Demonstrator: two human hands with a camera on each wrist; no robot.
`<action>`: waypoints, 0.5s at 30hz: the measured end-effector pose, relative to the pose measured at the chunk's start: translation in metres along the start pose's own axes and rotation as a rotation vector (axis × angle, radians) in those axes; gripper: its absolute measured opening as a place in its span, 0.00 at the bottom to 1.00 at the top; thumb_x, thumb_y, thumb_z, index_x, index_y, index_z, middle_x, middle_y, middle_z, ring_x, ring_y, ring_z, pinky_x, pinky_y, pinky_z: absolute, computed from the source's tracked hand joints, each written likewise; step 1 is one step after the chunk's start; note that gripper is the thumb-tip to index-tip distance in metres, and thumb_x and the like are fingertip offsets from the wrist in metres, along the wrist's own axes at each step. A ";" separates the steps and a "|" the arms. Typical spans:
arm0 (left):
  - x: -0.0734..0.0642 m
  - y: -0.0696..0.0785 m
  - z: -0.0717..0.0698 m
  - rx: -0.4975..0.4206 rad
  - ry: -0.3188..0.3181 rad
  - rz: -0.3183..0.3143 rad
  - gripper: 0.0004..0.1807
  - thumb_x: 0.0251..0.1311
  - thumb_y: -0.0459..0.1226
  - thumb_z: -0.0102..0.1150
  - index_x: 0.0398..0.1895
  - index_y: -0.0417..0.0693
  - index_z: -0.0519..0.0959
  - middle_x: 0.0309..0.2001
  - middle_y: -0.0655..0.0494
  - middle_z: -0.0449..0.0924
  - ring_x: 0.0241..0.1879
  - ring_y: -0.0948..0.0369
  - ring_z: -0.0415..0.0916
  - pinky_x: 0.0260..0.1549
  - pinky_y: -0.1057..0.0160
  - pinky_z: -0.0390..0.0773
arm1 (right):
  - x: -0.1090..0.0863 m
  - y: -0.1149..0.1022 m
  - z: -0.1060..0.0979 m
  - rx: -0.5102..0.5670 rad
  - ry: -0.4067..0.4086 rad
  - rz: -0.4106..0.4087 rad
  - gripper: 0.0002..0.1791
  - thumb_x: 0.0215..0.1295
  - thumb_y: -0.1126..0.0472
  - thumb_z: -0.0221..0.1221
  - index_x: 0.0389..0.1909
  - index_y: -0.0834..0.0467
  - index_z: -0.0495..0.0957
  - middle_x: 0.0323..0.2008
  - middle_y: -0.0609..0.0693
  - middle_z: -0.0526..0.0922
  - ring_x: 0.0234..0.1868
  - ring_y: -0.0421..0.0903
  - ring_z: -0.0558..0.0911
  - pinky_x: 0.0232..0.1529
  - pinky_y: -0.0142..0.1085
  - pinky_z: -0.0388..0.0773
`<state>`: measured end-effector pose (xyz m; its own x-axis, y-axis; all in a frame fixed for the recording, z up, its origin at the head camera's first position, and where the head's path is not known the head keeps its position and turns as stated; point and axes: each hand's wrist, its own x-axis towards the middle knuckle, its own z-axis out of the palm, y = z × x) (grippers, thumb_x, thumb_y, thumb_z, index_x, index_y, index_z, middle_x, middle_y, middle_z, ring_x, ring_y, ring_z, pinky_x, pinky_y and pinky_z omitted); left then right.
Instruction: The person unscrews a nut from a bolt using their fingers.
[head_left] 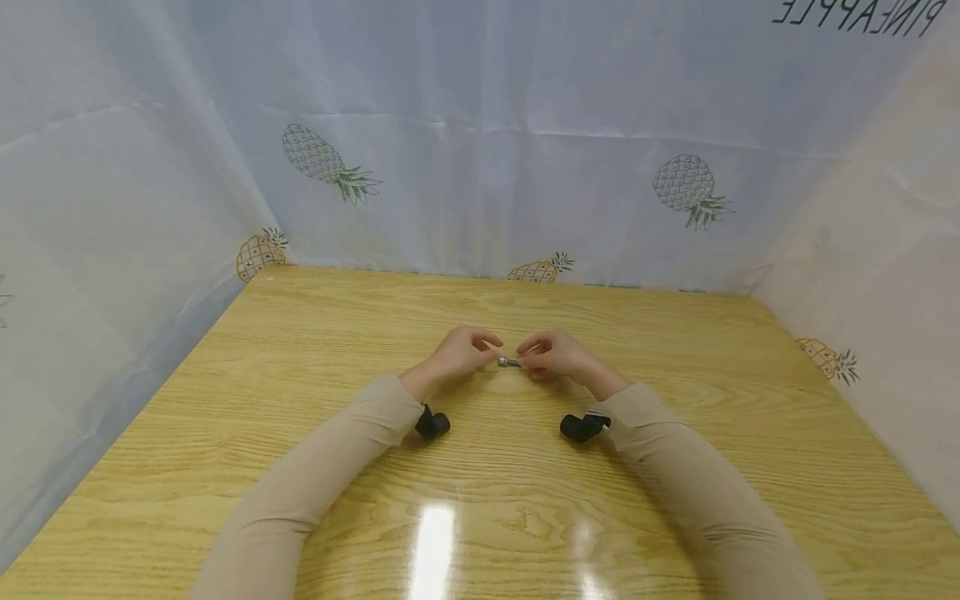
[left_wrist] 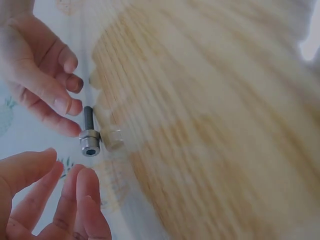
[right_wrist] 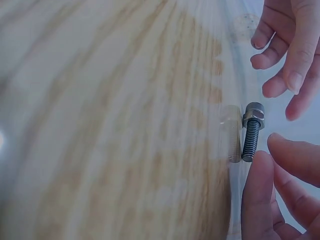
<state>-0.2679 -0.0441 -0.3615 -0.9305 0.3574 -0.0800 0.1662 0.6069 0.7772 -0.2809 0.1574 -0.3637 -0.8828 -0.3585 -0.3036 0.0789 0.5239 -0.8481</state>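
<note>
Bolt (right_wrist: pixel 251 136) with nut (right_wrist: pixel 254 119), one: lying between my left grip (head_left: pixel 461 353) and right grip (head_left: pixel 557 354), both loosely parted, empty; table (head_left: pixel 506 458) beneath.

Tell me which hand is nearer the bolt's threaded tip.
The right hand: its fingers are close by the threaded tip of the bolt, whereas the left hand is at the opposite end, nearer the socket head.
</note>
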 end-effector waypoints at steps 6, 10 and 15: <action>0.005 -0.002 0.003 -0.015 -0.002 -0.020 0.15 0.62 0.38 0.56 0.51 0.46 0.79 0.44 0.44 0.82 0.35 0.58 0.79 0.28 0.70 0.76 | 0.001 0.000 0.000 -0.001 -0.005 0.022 0.20 0.62 0.66 0.58 0.54 0.68 0.72 0.39 0.53 0.79 0.31 0.37 0.80 0.37 0.32 0.83; 0.009 -0.003 0.005 -0.020 0.001 -0.033 0.15 0.61 0.38 0.58 0.50 0.45 0.80 0.42 0.45 0.83 0.32 0.59 0.79 0.26 0.71 0.76 | 0.001 0.000 0.000 -0.009 -0.007 0.021 0.20 0.62 0.66 0.58 0.54 0.69 0.73 0.38 0.53 0.79 0.28 0.37 0.80 0.35 0.30 0.82; 0.010 -0.001 0.006 -0.027 -0.024 -0.053 0.15 0.59 0.37 0.60 0.49 0.44 0.80 0.41 0.44 0.84 0.31 0.60 0.80 0.26 0.72 0.75 | 0.002 0.000 0.001 -0.040 -0.011 0.022 0.19 0.61 0.67 0.59 0.53 0.69 0.74 0.40 0.54 0.80 0.27 0.35 0.79 0.34 0.28 0.82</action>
<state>-0.2751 -0.0372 -0.3671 -0.9298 0.3418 -0.1364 0.1074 0.6064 0.7879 -0.2819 0.1560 -0.3650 -0.8757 -0.3556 -0.3268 0.0791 0.5619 -0.8234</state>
